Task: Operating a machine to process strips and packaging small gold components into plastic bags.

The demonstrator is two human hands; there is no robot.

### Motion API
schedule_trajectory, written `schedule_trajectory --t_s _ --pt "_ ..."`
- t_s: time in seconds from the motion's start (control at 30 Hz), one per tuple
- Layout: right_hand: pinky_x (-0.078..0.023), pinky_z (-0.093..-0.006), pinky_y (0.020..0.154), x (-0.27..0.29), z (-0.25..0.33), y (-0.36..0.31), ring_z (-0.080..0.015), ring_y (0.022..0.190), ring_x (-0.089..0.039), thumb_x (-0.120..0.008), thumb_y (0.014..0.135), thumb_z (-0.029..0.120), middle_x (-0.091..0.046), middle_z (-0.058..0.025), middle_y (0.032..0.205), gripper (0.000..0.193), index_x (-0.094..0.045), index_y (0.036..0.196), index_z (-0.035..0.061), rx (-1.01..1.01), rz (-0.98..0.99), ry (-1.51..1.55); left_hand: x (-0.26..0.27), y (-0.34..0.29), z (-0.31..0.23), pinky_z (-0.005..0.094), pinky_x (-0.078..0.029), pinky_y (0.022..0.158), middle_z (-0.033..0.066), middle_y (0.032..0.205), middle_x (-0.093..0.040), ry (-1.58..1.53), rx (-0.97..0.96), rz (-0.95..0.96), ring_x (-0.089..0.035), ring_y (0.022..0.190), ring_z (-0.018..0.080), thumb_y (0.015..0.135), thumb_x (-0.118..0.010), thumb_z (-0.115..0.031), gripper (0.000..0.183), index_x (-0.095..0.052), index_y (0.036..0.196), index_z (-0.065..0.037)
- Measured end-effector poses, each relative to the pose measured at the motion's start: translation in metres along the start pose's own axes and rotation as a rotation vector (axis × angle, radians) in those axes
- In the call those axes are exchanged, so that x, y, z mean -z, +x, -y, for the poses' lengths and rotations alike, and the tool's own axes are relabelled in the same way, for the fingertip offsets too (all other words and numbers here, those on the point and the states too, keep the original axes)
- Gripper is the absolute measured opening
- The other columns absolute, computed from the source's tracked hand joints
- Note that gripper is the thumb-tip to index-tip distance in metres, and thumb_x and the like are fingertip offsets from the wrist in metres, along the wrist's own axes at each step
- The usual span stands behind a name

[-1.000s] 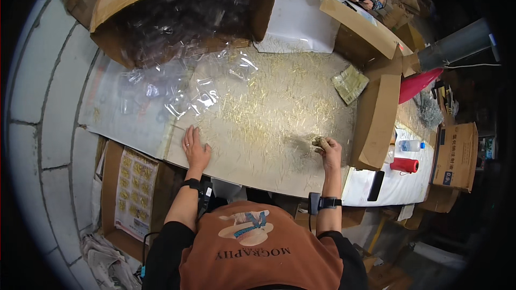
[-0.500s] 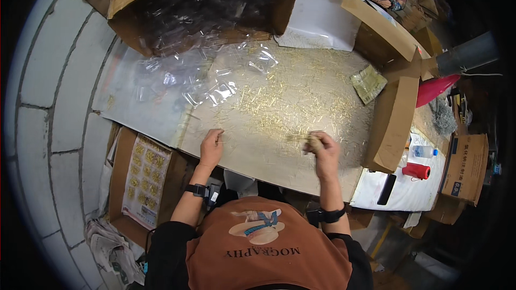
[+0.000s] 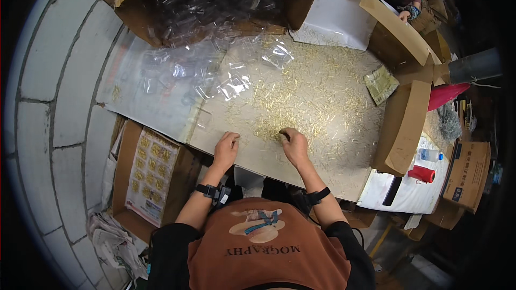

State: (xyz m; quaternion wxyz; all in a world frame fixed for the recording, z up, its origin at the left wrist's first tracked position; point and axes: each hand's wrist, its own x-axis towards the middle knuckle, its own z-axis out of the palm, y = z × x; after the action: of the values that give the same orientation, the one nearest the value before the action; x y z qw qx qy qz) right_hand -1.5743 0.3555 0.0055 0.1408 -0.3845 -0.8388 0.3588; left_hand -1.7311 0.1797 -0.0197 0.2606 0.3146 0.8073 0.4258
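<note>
Thin gold-coloured metal pins [image 3: 279, 106] lie loosely scattered over a beige tabletop [image 3: 244, 164]. At the near edge of this scatter, my right hand [image 3: 295, 147] is closed, its fingertips down among the pins; whatever they grip is hidden. To its left my left hand [image 3: 226, 149] hovers close over the board's near side, fingers curled together, and I cannot make out anything in them. Beyond the left hand lie several clear plastic packs [image 3: 235, 81], shiny and seemingly flat.
A large cardboard box [image 3: 129, 21] full of clear plastic stands at the far left. Cardboard walls [image 3: 404, 129] edge the right side, near a crumpled yellowish packet [image 3: 381, 85]. Lower left, another box [image 3: 124, 166] holds packed gold pieces. A red cylinder [image 3: 421, 174] and bottle [image 3: 430, 154] stand right.
My right hand has moved left and down to the scattered pins; the bunch of pins seen in it before no longer shows. My left hand has barely moved. The view has shifted slightly.
</note>
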Motion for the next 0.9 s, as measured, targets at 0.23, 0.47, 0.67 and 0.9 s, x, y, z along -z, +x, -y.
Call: schedule_trajectory --t_s 0.23,0.47,0.67,0.9 --pt "-0.045 -0.0264 0.048 0.007 0.009 0.067 -0.0116 0.051 -0.056 -0.063 0.086 0.018 -0.063 -0.0091 0.069 0.025 -0.064 0.088 -0.0065 -0.279 -0.07 0.436 0.011 -0.008 0.015 0.0311 -0.049 0.068 0.0142 0.085 -0.064 -0.016 0.028 -0.052 -0.063 0.074 0.0248 0.082 -0.058 -0.004 0.016 -0.062 0.097 -0.001" --pt "-0.047 -0.0273 0.047 -0.016 -0.012 0.185 -0.0164 0.053 -0.061 -0.067 0.082 0.018 -0.064 -0.0126 0.07 0.028 -0.061 0.09 -0.0085 -0.235 -0.329 0.196 0.03 -0.039 0.032 0.0244 -0.05 0.068 0.0076 0.08 -0.064 -0.287 0.23 -0.083 -0.062 0.073 0.0114 0.088 -0.053 -0.002 0.015 -0.061 0.1 0.004" --pt "-0.047 -0.0294 0.047 -0.023 0.011 0.221 -0.0182 0.051 -0.063 -0.063 0.08 0.011 -0.064 -0.0135 0.064 0.017 -0.06 0.083 -0.0053 -0.31 -0.26 0.447 0.04 -0.07 0.047 0.0267 -0.052 0.069 0.0103 0.082 -0.063 -0.516 0.309 -0.225 -0.062 0.073 0.0156 0.089 -0.05 0.0 0.015 -0.059 0.099 0.006" --pt "-0.047 -0.0252 0.046 -0.024 0.015 0.162 -0.0145 0.058 -0.062 -0.058 0.084 0.008 -0.063 -0.0075 0.071 0.005 -0.057 0.084 0.0023 -0.52 -0.046 0.982 0.048 -0.066 0.056 0.0287 -0.053 0.071 0.0109 0.082 -0.063 -0.664 0.29 -0.218 -0.062 0.073 0.0169 0.089 -0.05 0.001 0.015 -0.059 0.099 0.007"
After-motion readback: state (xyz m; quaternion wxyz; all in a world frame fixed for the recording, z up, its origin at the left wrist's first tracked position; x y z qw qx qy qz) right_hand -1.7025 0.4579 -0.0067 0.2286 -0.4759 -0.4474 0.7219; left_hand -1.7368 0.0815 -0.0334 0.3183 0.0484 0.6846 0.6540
